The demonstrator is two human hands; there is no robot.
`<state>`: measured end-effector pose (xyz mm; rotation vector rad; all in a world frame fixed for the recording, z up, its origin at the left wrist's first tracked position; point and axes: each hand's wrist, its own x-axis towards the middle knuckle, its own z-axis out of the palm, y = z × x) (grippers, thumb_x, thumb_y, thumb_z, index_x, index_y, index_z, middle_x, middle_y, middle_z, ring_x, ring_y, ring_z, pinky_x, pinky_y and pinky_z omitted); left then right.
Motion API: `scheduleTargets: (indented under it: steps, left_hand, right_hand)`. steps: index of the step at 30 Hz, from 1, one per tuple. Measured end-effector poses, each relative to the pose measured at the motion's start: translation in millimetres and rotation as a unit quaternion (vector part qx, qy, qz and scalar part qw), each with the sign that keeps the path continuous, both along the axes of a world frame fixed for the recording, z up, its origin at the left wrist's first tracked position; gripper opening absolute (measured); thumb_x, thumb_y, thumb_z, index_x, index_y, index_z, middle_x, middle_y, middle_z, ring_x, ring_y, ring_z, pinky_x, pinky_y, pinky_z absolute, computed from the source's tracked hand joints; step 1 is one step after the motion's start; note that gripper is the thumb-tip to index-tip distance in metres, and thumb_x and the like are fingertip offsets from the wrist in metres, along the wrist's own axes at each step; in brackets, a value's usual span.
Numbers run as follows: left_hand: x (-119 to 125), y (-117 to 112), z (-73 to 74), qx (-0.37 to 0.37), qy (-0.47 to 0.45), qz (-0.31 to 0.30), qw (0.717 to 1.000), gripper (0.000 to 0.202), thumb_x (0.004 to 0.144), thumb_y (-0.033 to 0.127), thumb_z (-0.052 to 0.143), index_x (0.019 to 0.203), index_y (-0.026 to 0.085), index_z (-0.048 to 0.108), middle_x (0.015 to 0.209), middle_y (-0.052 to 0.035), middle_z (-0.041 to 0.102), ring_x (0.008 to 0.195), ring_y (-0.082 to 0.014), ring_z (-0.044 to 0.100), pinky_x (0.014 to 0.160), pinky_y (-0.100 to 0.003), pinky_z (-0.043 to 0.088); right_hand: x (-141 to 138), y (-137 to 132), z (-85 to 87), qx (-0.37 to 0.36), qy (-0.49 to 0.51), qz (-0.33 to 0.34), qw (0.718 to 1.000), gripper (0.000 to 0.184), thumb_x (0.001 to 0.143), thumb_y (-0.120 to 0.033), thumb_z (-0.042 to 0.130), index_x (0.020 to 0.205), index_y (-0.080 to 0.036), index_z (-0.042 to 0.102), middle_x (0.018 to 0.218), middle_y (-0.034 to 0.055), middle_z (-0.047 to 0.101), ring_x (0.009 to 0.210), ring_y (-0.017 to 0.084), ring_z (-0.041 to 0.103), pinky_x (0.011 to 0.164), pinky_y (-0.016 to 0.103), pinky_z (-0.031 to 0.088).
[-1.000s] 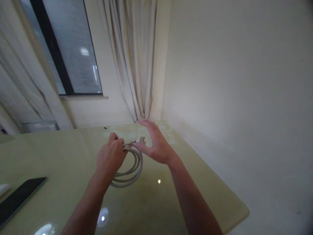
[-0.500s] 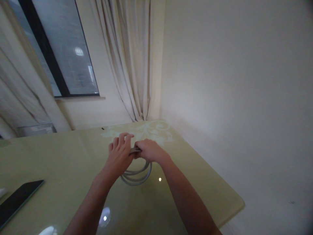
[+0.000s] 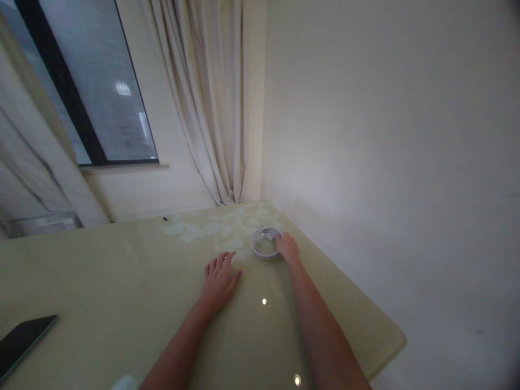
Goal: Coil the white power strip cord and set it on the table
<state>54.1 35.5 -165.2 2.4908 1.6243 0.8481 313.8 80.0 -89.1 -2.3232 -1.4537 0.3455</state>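
Note:
A coiled white cable [image 3: 255, 250] forms a round loop near the far right corner of the table [image 3: 122, 281]. My right hand [image 3: 288, 247] grips the right side of the coil, its fingers closed and partly hidden from me. A pale connector end [image 3: 267, 236] shows inside the loop. Nearer to me and to the left, my left hand [image 3: 219, 281] is open above the tabletop, fingers and thumb apart, holding nothing. It is separate from the cable.
A dark flat tablet-like object [image 3: 26, 341] lies at the left edge. A tiny black item [image 3: 165, 219] sits near the table's far edge. Beige curtains [image 3: 203, 108] hang behind, and a bare wall [image 3: 385, 162] runs along the right.
My left hand has let go of the cable and drawn a little nearer. My right hand has carried the coil to the right and farther away.

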Motion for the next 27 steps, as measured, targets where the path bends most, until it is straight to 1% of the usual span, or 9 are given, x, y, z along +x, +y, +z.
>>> scheduleTargets:
  steps: [5,10,12,14,17,19,21,24,27]
  left_hand:
    - [-2.9,1.8,7.4,-0.021,-0.001,0.026,0.999,0.048,0.104,0.041,0.045,0.145,0.019,0.055,0.142,-0.0166,0.061,0.131,-0.0320,0.055,0.109,-0.049,0.039]
    - [-1.4,5.7,9.7,-0.034,-0.021,0.029,0.999,0.049,0.106,0.043,0.040,0.142,0.016,0.058,0.139,-0.0180,0.063,0.130,-0.0327,0.055,0.110,-0.052,0.039]
    - [-0.9,6.7,11.0,-0.038,-0.046,0.042,0.997,0.048,0.105,0.044,0.041,0.138,0.014,0.059,0.137,-0.0192,0.064,0.129,-0.0339,0.056,0.109,-0.054,0.040]
    - [-1.6,7.0,12.8,-0.040,-0.073,0.049,0.995,0.046,0.103,0.043,0.044,0.134,0.013,0.062,0.133,-0.0193,0.067,0.126,-0.0349,0.058,0.107,-0.055,0.042]
    - [-5.7,8.2,16.2,-0.036,-0.103,0.041,0.993,0.036,0.101,0.036,0.047,0.124,0.017,0.067,0.127,-0.0160,0.070,0.122,-0.0322,0.061,0.105,-0.050,0.046]
    - [-9.7,11.3,19.1,-0.033,-0.120,0.043,0.991,0.032,0.100,0.030,0.045,0.118,0.019,0.069,0.125,-0.0140,0.071,0.122,-0.0295,0.062,0.107,-0.047,0.046]
    - [-14.0,14.5,22.1,-0.033,-0.140,0.052,0.988,0.030,0.098,0.027,0.044,0.112,0.019,0.069,0.119,-0.0143,0.072,0.118,-0.0287,0.065,0.108,-0.048,0.047]
    - [-20.1,9.7,24.5,-0.032,-0.165,0.033,0.985,0.035,0.092,0.022,0.043,0.116,0.016,0.068,0.119,-0.0162,0.072,0.113,-0.0263,0.068,0.104,-0.045,0.052]
    - [-25.9,-15.0,21.5,-0.022,-0.173,-0.014,0.985,0.038,0.087,0.023,0.048,0.118,0.014,0.068,0.118,-0.0162,0.073,0.111,-0.0257,0.069,0.103,-0.044,0.053]
  right_hand:
    - [3.5,-1.1,-3.5,0.013,-0.023,-0.057,0.998,0.047,0.101,-0.044,0.059,0.132,-0.009,0.065,0.133,0.0279,0.069,0.125,0.037,0.066,0.099,0.042,0.049]
    - [-9.3,-1.9,20.2,0.111,-0.052,-0.057,0.991,0.054,0.098,-0.042,0.066,0.138,-0.006,0.062,0.141,0.0300,0.062,0.134,0.039,0.058,0.112,0.048,0.038]
    - [-31.3,-10.7,26.1,0.191,-0.040,-0.014,0.981,0.052,0.101,-0.038,0.061,0.142,-0.007,0.060,0.145,0.0268,0.061,0.136,0.037,0.056,0.115,0.046,0.037]
    - [-65.9,-27.9,19.5,0.250,0.005,0.102,0.963,0.049,0.106,-0.039,0.051,0.143,-0.008,0.059,0.142,0.0220,0.065,0.134,0.031,0.058,0.114,0.041,0.039]
    - [-123.6,-64.2,-13.3,0.283,0.040,0.309,0.907,0.044,0.110,-0.041,0.044,0.142,-0.017,0.062,0.141,0.0143,0.068,0.132,0.024,0.060,0.116,0.037,0.040]
    - [-149.9,-85.9,-36.2,0.276,0.000,0.404,0.872,0.059,0.104,-0.048,0.055,0.156,-0.020,0.050,0.161,0.0154,0.050,0.146,0.030,0.048,0.122,0.044,0.036]
    - [-160.4,-99.2,-48.7,0.258,-0.015,0.436,0.862,0.064,0.104,-0.051,0.056,0.160,-0.022,0.044,0.169,0.0139,0.041,0.151,0.031,0.043,0.124,0.046,0.034]
    - [-155.0,-103.8,-48.7,0.259,-0.002,0.427,0.867,0.057,0.108,-0.047,0.051,0.157,-0.019,0.048,0.164,0.0136,0.049,0.148,0.027,0.047,0.124,0.042,0.034]
    - [-145.6,-101.4,-43.5,0.280,0.019,0.401,0.872,0.046,0.108,-0.041,0.051,0.146,-0.017,0.057,0.157,0.0143,0.055,0.144,0.025,0.050,0.122,0.039,0.035]
